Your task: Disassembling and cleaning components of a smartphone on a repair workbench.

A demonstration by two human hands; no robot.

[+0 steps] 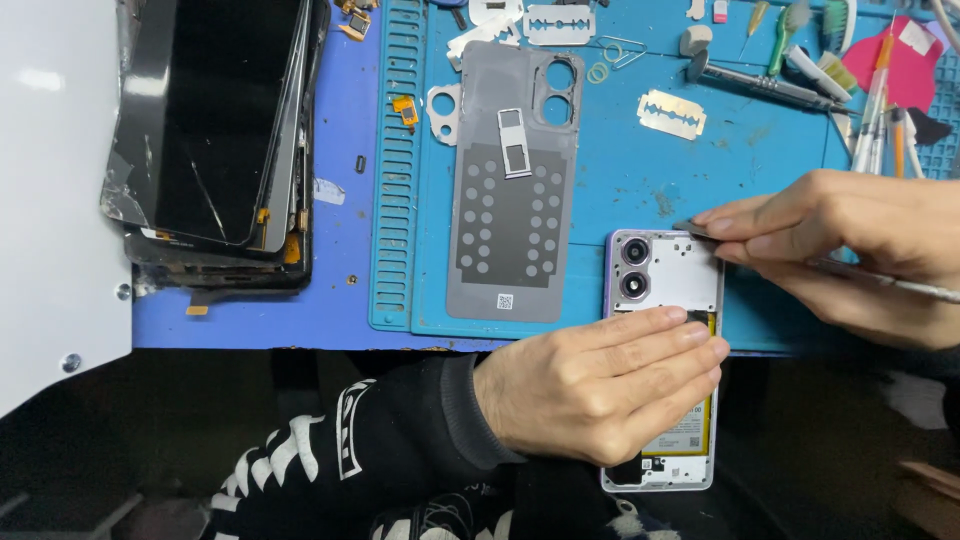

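Phone (668, 275), opened with its back off, lies face down at the near edge of the blue mat (620, 170), its lower half hanging past the tabletop (250, 320) toward the person's lap. Two round camera lenses show in its pale upper plate, and a yellow-edged battery shows below.

The left hand (600, 385) lies flat across the middle of the phone, fingers together and pressing it down, gripping nothing. The right hand (840, 245) pinches a small dark flat piece (695, 229) between thumb and forefinger at the phone's top right corner, with a thin metal tool (900, 284) tucked along the same hand.

To do this well, I judge the flat hand should keep the body from sliding while the pinch moves slowly and level, so nothing thin bends or tears.

Counted: one grey back cover (512, 190) lying inside-up with a small tray on it, two razor blades (672, 113), and one stack of cracked screens (215, 140) at the left. Loose tools crowd the far right corner, too jumbled to count.
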